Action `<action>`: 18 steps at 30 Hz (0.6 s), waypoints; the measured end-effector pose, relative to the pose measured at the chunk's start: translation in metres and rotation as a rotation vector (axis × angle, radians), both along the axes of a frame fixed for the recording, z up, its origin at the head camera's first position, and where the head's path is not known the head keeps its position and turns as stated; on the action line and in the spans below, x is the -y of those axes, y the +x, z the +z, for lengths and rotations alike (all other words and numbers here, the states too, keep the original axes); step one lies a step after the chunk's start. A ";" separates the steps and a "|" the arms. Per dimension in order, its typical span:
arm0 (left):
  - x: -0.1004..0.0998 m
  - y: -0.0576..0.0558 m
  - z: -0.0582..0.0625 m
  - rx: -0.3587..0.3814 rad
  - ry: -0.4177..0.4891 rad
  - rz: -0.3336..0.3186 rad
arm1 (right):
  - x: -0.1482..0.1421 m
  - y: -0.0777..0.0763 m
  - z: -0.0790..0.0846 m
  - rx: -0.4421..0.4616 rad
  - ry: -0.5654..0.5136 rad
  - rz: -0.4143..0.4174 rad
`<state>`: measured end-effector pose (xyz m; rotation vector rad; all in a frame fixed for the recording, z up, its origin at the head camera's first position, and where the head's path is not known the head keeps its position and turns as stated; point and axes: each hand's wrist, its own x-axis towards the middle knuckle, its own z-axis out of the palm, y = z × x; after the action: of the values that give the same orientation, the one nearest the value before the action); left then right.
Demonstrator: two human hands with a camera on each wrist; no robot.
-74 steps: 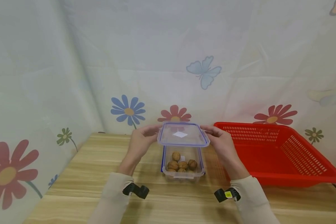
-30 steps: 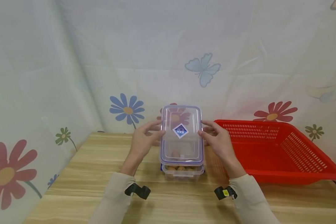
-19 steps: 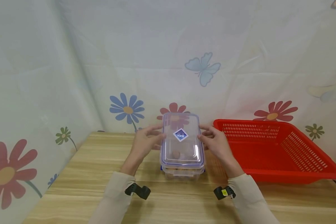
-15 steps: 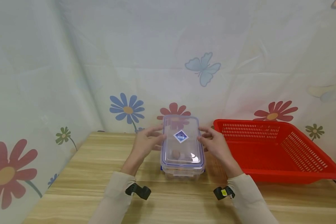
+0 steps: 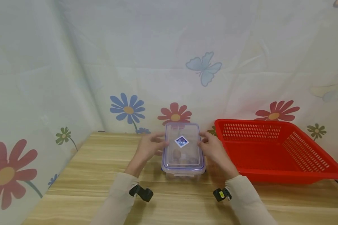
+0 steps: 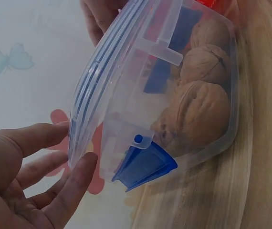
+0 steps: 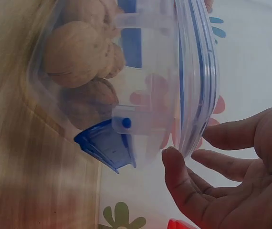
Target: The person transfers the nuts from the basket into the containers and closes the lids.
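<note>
A clear plastic food box (image 5: 183,177) stands on the wooden table, with several walnuts (image 6: 198,114) inside at the bottom. Over it lies a clear lid (image 5: 188,153) with a blue seal and a diamond-shaped sticker (image 5: 181,141). The lid's near edge sits down on the box rim. A gap between lid and rim shows in both wrist views. My left hand (image 5: 148,147) pinches the lid's left edge between thumb and fingers. On the opposite edge, my right hand (image 5: 214,148) pinches likewise. Blue side latches (image 6: 145,167) hang outward and unfastened.
To the right stands a large red perforated basket (image 5: 276,178), close beside my right forearm. Behind the table (image 5: 110,156) hangs a pale curtain (image 5: 146,56) printed with flowers and butterflies.
Held above the box at first, the lid has tipped and come down onto it, covering the walnuts. Its far edge has dropped lately, and both hands have lowered with it.
</note>
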<state>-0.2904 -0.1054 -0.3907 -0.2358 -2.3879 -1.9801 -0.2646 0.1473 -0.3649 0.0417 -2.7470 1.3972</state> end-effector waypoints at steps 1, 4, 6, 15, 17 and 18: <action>0.000 0.000 -0.001 -0.001 -0.011 0.002 | 0.001 -0.001 -0.001 -0.002 0.017 -0.003; -0.001 0.000 -0.003 -0.013 -0.036 0.002 | 0.003 -0.002 -0.002 -0.010 0.057 -0.016; -0.002 0.000 -0.004 -0.021 -0.054 0.006 | 0.004 -0.003 -0.004 -0.017 0.076 -0.029; -0.005 -0.001 -0.007 -0.027 -0.095 0.042 | 0.007 -0.004 -0.011 -0.009 0.114 -0.053; -0.004 -0.001 -0.007 -0.022 -0.093 0.046 | 0.008 -0.004 -0.012 -0.019 0.120 -0.054; -0.004 0.000 -0.007 -0.018 -0.094 0.049 | 0.009 -0.004 -0.013 -0.021 0.120 -0.055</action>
<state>-0.2906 -0.1018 -0.3974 -0.1955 -2.4532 -1.8404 -0.2685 0.1385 -0.3775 -0.0135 -2.7890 1.2102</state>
